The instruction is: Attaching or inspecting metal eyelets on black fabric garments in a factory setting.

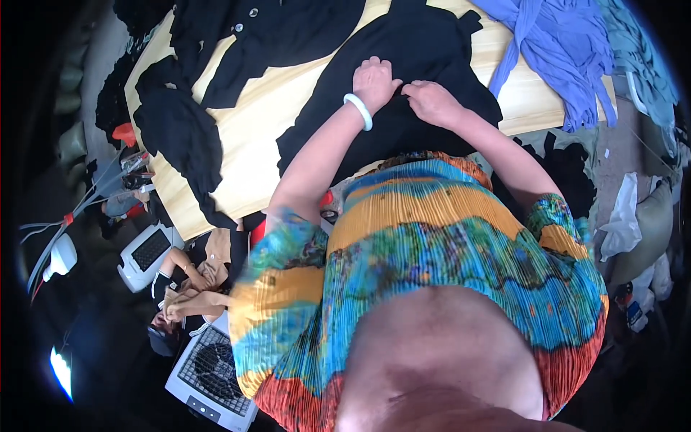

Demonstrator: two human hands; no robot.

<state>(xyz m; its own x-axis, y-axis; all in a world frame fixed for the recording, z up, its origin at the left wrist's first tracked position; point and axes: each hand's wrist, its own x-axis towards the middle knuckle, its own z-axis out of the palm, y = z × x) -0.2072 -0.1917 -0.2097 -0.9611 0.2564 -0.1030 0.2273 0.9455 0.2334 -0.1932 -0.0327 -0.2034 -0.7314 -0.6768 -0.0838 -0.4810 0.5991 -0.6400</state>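
A black garment [417, 50] lies spread on a pale wooden table [252, 122]. My left hand [376, 81], with a pale bangle [358, 111] on its wrist, presses flat on the cloth with fingers close together. Beside it, my right hand [430, 101] pinches a fold of the same black cloth. The two hands almost touch at the middle of the garment, near the table's front edge. My colourful pleated top [432, 245] fills the lower middle of the view and hides the table's near edge.
More black garments [180, 137] lie on the table's left side, one with buttons [245, 21] at the back. Blue-purple cloth [561, 50] hangs off the right end. A white fan heater [209, 374], a white device [147, 252] and another person [191, 284] are on the floor at lower left.
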